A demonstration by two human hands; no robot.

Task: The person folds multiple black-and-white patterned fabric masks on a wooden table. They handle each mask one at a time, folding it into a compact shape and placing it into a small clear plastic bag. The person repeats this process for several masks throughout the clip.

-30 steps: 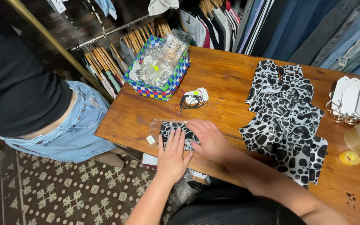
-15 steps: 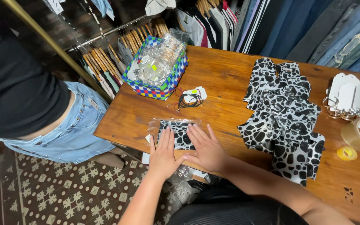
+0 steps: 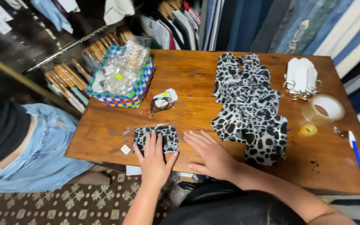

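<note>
Hands lie flat on the wooden table [image 3: 196,87] in the head view. The left hand [image 3: 154,160] presses open-palmed on a small black-and-white patterned packet [image 3: 167,136] in clear wrap — fingers spread over its near half, gripping nothing. The right hand [image 3: 211,154] rests open just beside the packet, bare wood under it — between the packet and the pile of matching fabric [image 3: 248,106].

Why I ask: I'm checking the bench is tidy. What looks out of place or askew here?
Little stands out. The blue pen lies near the table's right edge, and a small white tag sits loose beside the bagged patterned cloth under the left hand.
</note>
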